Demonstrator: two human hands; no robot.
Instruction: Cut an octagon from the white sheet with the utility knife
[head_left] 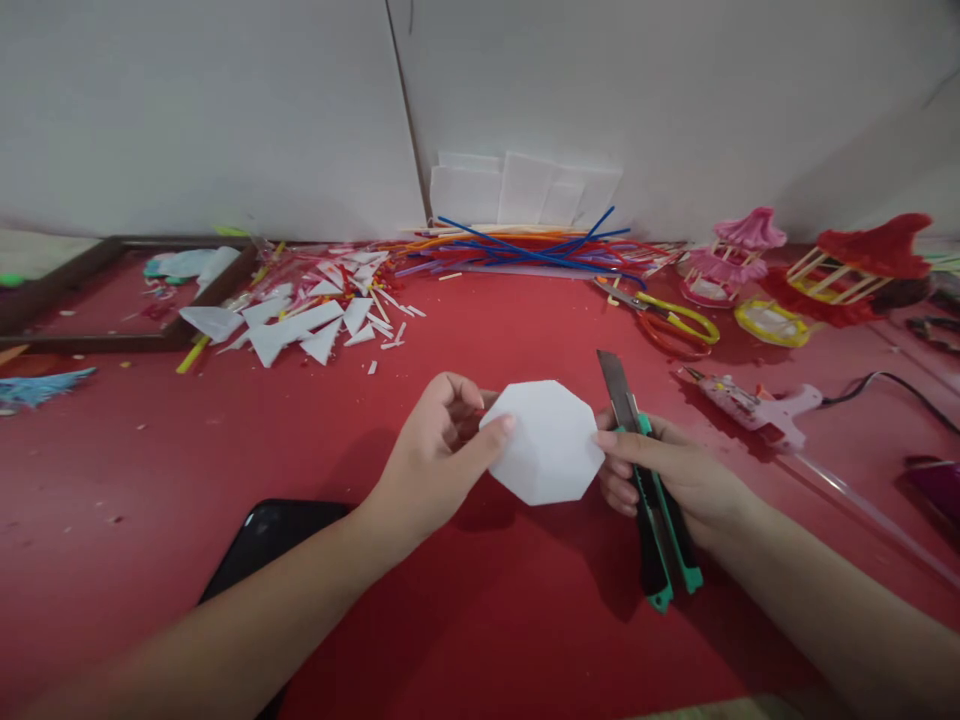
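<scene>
A white eight-sided piece of foam board (544, 455) is held up over the red table. My left hand (442, 450) pinches its left edge, thumb on the face and fingers behind. On the opposite edge rests the thumb tip of my right hand (675, 465). That same hand also grips a green and black box cutter (651, 500), whose blade is out and points up and away from me. Part of the cutter's handle is hidden by my right thumb. Under my left forearm lies a black phone (277, 540), partly covered.
White foam scraps (300, 325) are heaped back left beside a brown frame (112, 340). Coloured pipe cleaners (525, 248) lie along the wall below white boards (525, 190). To the right are scissors (679, 318), a glue gun (757, 408) with a cord, and small red (877, 250) and pink (739, 250) models.
</scene>
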